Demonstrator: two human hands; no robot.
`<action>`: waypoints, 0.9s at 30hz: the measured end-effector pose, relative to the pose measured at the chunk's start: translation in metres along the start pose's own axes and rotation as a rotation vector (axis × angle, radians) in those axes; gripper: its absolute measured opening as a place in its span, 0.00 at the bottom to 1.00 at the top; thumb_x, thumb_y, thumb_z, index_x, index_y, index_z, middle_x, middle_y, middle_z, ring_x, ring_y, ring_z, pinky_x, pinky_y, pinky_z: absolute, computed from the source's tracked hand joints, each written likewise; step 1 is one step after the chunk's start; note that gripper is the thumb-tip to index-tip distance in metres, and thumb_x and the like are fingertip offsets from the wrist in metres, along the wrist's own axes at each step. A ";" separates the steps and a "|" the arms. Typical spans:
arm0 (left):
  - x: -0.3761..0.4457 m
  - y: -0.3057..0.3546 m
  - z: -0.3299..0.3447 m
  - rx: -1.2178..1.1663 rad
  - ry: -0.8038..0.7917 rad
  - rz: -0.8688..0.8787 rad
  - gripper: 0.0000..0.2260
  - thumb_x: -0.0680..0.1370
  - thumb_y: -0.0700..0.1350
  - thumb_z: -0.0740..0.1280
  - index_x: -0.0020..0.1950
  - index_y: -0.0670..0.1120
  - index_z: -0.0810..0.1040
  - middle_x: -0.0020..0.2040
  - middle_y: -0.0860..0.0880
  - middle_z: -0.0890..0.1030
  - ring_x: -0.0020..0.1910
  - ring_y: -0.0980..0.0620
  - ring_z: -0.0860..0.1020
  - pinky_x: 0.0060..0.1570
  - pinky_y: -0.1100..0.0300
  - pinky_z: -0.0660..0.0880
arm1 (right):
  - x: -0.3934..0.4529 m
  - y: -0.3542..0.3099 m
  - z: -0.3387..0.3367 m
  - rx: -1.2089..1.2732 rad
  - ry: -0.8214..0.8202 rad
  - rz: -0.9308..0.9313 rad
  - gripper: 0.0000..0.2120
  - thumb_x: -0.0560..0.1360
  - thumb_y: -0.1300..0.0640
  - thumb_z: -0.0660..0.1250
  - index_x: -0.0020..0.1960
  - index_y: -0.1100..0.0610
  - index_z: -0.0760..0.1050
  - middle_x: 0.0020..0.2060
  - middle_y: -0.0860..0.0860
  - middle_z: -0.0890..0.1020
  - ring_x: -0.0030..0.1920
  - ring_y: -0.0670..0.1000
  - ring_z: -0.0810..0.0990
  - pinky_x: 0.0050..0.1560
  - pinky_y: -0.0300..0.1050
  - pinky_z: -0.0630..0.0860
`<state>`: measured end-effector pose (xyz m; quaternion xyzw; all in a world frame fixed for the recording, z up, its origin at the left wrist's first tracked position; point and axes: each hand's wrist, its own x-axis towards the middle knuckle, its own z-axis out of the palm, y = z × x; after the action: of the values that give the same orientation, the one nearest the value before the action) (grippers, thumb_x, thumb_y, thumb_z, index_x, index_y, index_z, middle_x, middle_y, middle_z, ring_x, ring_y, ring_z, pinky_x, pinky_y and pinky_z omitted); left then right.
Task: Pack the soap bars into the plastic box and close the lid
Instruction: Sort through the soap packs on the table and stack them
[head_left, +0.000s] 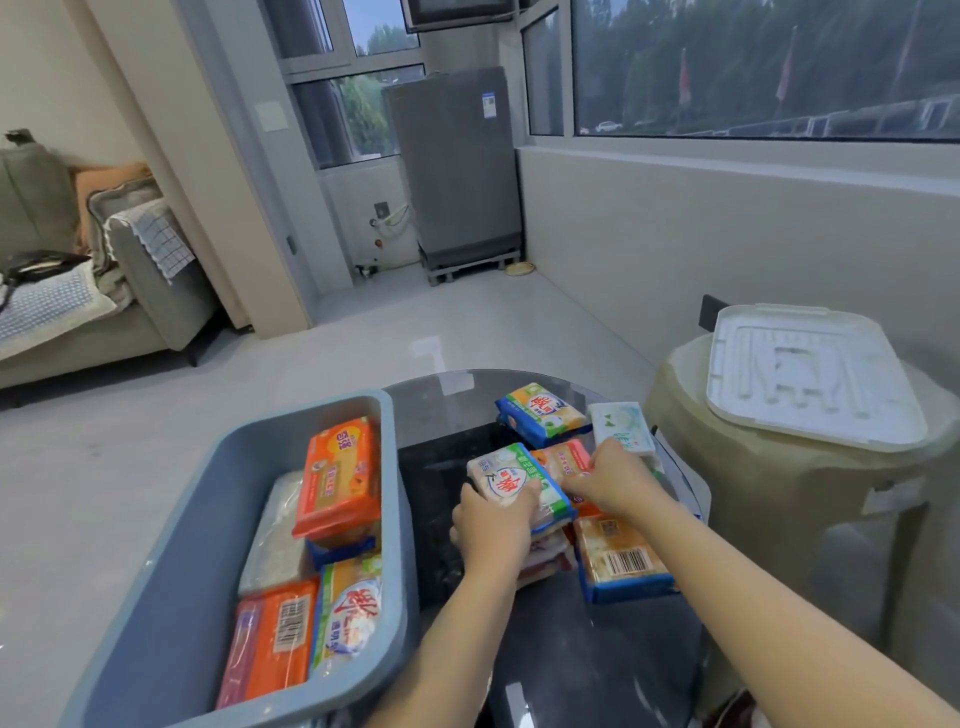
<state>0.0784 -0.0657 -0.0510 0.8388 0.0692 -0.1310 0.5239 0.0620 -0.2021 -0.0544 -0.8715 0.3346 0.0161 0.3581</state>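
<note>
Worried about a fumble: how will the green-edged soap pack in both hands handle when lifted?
The green-edged soap pack looks blocky, so probably stiff. Its glossy wrapper may be slippery. Both the left hand and right hand grip it, hinting at some weight.

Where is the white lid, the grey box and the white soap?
White plastic lid (810, 379): head view, ribbed top.
Grey plastic box (171, 561): head view, left inner wall.
White-wrapped soap bar (621, 423): head view, wrapper front.

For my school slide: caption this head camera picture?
Two hands lift soap beside a box.
</note>
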 end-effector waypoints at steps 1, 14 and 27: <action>0.003 -0.002 0.000 -0.056 -0.040 -0.039 0.30 0.70 0.54 0.71 0.68 0.45 0.68 0.63 0.44 0.75 0.61 0.44 0.74 0.58 0.46 0.75 | 0.002 -0.001 0.002 0.011 -0.003 0.022 0.33 0.70 0.48 0.70 0.67 0.60 0.60 0.50 0.56 0.79 0.43 0.51 0.79 0.33 0.41 0.74; 0.004 -0.010 -0.010 -0.420 -0.092 -0.127 0.18 0.69 0.45 0.75 0.58 0.45 0.77 0.49 0.47 0.84 0.41 0.51 0.83 0.26 0.61 0.78 | 0.013 -0.001 0.002 0.331 -0.086 0.180 0.21 0.64 0.43 0.74 0.39 0.54 0.66 0.35 0.52 0.80 0.33 0.48 0.80 0.24 0.40 0.71; 0.007 -0.017 -0.014 -0.532 -0.119 -0.133 0.15 0.74 0.40 0.69 0.61 0.44 0.77 0.51 0.45 0.84 0.43 0.48 0.84 0.28 0.60 0.78 | -0.016 -0.007 -0.026 0.646 0.145 -0.115 0.09 0.74 0.45 0.63 0.45 0.50 0.74 0.36 0.47 0.82 0.39 0.48 0.81 0.40 0.46 0.77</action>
<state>0.0827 -0.0453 -0.0618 0.6561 0.1254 -0.1914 0.7191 0.0480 -0.2054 -0.0268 -0.7294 0.2974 -0.1728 0.5913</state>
